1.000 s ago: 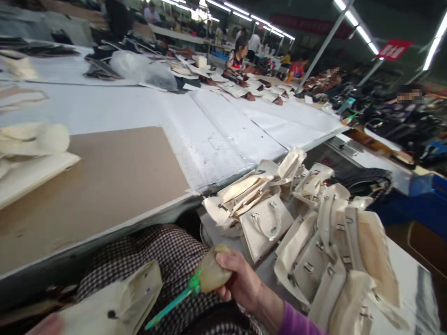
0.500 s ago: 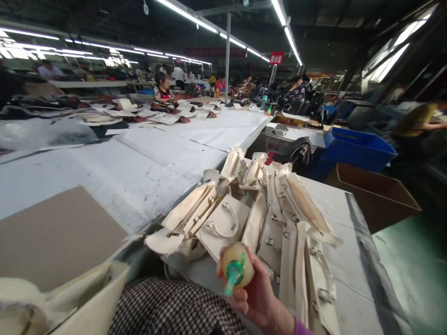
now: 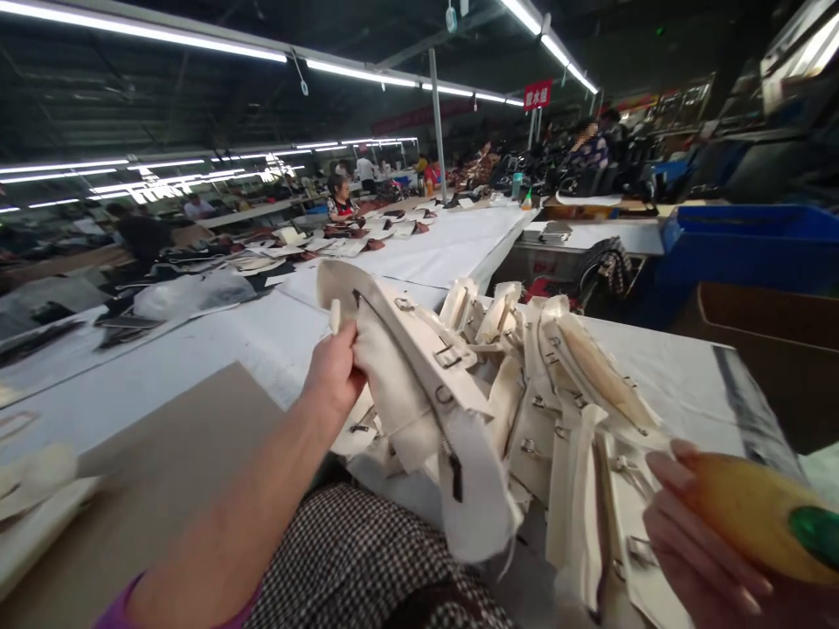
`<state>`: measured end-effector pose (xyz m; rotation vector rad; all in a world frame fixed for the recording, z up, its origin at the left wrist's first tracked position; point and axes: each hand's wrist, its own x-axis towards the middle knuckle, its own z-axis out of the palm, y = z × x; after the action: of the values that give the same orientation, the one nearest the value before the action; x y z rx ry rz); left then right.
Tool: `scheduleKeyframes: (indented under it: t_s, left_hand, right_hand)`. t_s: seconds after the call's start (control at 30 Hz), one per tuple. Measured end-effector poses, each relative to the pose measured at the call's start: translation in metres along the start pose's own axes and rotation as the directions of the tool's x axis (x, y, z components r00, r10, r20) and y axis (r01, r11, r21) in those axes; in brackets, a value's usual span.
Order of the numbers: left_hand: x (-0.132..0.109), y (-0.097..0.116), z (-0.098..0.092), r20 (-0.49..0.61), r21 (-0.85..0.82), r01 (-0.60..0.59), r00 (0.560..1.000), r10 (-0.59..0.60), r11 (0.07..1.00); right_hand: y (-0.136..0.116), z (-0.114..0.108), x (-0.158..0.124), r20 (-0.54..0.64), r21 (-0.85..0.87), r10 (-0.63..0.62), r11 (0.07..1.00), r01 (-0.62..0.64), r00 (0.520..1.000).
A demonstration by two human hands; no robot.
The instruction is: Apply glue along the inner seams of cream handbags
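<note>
My left hand [image 3: 337, 371] is closed on a cream canvas bag piece [image 3: 419, 393] with metal buckles and a zip, held up over a pile of similar cream bag pieces [image 3: 557, 393]. At the bottom right my right hand [image 3: 701, 546] grips a yellowish squeeze bottle [image 3: 747, 511] with a green nozzle, close to the camera. My checked trousers [image 3: 367, 568] show below the raised piece.
A brown board [image 3: 163, 472] lies on the long white table [image 3: 249, 341] at left. A blue bin [image 3: 753, 245] and a cardboard box [image 3: 773, 341] stand at right. Other people work at tables farther back.
My left hand has come up and lifted a cream bag piece over the pile. My right hand with the bottle has moved to the lower right. The view has tilted upward.
</note>
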<state>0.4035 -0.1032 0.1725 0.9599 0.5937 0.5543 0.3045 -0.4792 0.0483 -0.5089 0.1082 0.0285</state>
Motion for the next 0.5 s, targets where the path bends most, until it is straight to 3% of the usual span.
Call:
scheduleKeyframes:
  t_s: [0.1, 0.27, 0.43, 0.5]
  left_hand:
    - [-0.006, -0.006, 0.031, -0.028, -0.104, 0.078, 0.996, -0.082, 0.991]
    - [-0.01, -0.009, 0.051, -0.002, -0.094, 0.106, 0.994, -0.106, 0.99]
    - [-0.019, -0.014, 0.073, 0.125, 0.005, 0.189, 0.974, -0.188, 0.982]
    - [-0.026, -0.022, 0.087, 0.227, 0.056, 0.214, 0.948, -0.222, 0.975]
  right_hand:
    - [-0.002, 0.001, 0.003, 0.05, 0.045, -0.038, 0.998, 0.035, 0.998]
    - [-0.01, 0.007, 0.004, 0.079, -0.023, -0.095, 0.995, 0.097, 0.992]
    - [-0.033, 0.017, -0.007, 0.069, -0.006, -0.253, 0.967, 0.254, 0.965]
    - [-0.049, 0.012, -0.015, -0.015, -0.104, -0.388, 0.917, 0.385, 0.921]
